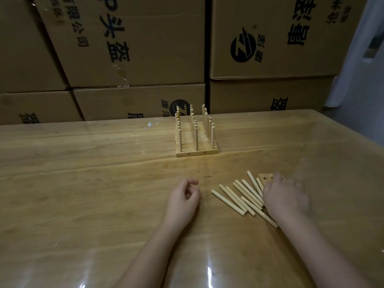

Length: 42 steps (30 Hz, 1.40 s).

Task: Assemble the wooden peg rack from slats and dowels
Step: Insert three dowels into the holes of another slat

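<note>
An assembled wooden peg rack (196, 140) stands near the far middle of the table, with three rows of upright dowels. Several loose dowels (239, 195) lie fanned out on the table close to me. A wooden slat with holes (266, 178) pokes out behind them, mostly hidden by my right hand (285, 197). That hand lies over the right end of the dowel pile and the slat; it is blurred, and what it grips is hidden. My left hand (184, 199) rests on the table left of the dowels, fingers loosely curled, holding nothing.
The wooden table (83, 183) has a glossy transparent cover. Stacked cardboard boxes (133, 48) with printed characters form a wall right behind its far edge. The table's right edge runs diagonally at the upper right, beside a pale wall (361, 80).
</note>
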Each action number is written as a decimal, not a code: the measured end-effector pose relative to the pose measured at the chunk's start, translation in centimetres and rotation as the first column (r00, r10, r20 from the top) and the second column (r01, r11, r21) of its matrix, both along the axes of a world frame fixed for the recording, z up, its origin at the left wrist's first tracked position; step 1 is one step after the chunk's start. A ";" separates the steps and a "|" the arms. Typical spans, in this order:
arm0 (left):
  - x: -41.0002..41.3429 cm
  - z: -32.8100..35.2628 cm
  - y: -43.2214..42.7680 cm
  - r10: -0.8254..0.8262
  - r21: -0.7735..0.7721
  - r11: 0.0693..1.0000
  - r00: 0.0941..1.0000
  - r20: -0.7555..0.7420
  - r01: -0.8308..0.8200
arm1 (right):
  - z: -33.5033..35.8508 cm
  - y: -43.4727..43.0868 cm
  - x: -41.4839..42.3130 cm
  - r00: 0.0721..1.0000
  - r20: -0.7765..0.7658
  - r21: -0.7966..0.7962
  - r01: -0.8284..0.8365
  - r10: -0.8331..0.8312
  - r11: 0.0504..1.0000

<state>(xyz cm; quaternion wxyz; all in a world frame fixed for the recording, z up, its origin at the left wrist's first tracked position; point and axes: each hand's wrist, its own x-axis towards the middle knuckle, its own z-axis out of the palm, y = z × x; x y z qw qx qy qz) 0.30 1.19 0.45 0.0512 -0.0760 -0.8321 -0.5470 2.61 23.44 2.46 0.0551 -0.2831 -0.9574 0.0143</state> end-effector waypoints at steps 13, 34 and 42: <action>-0.4 0.8 -0.2 -0.073 0.023 0.997 0.996 0.057 0.071 | 0.7 0.9 0.2 0.980 -0.197 -0.039 -0.024 0.016 0.999; 0.4 1.8 -1.0 -0.472 0.277 0.860 0.874 0.112 0.429 | 0.6 -7.5 2.6 0.650 -0.747 -0.664 -0.733 -0.138 0.144; 0.4 2.0 -1.2 -0.486 0.317 0.850 0.859 0.163 0.421 | -0.4 -7.7 2.1 0.636 -0.770 -0.620 -0.764 0.051 0.178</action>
